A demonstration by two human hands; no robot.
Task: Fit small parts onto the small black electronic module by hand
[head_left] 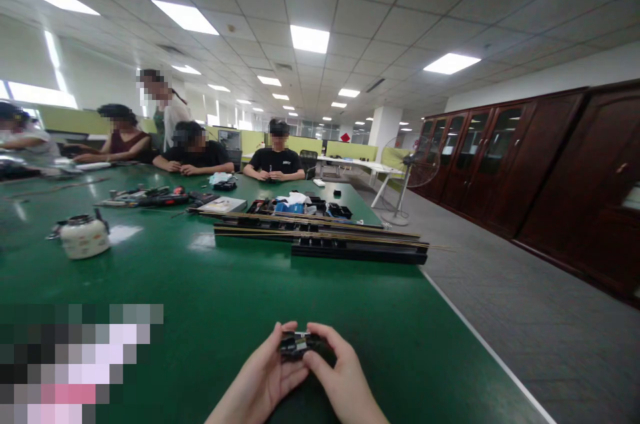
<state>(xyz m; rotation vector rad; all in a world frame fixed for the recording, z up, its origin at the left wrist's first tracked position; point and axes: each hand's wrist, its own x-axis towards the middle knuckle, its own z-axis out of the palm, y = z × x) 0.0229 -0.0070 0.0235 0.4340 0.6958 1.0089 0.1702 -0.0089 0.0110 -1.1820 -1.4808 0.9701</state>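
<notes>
Close in front of me, a small black part with a silvery metal piece (300,343) is held between both hands above the green table (200,324). Its exact kind is too small to make out. My left hand (267,371) supports it from the left, with fingers curled underneath and the thumb along its side. My right hand (337,367) grips its right end between thumb and forefinger. Parts of the piece are hidden behind the fingers.
Long black rails (360,251) with thin brass-coloured rods lie across the table ahead. Beyond them are black and blue parts (295,205) and several tools (150,197). A pale jar (85,237) stands at left. Several people sit around; a fan (407,161) stands right.
</notes>
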